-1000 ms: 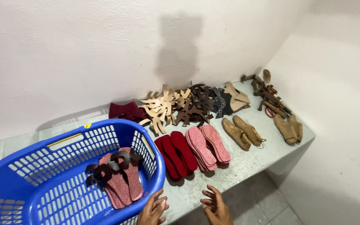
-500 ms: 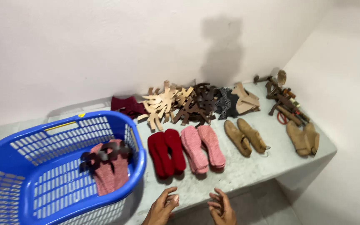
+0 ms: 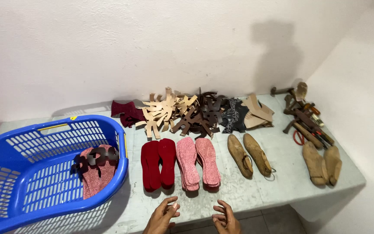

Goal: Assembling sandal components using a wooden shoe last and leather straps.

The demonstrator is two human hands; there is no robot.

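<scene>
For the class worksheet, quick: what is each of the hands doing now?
Left hand: open, fingers loosely curled, holding nothing.
Right hand: open, fingers loosely curled, holding nothing.

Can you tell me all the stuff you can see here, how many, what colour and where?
laundry basket: one, blue, left end of the table
pink soles with dark strap: one pair, inside the basket
red insoles: one pair, front middle
pink insoles: two stacks, right of the red ones
wooden shoe lasts: two pairs, tan, right of the pink insoles and near the table's right end
cut leather pieces: a heap, maroon, tan, brown, black, along the wall
hand tools: a pile, far right back
table: one, grey speckled
left hand: empty, bottom edge
right hand: empty, beside it
</scene>
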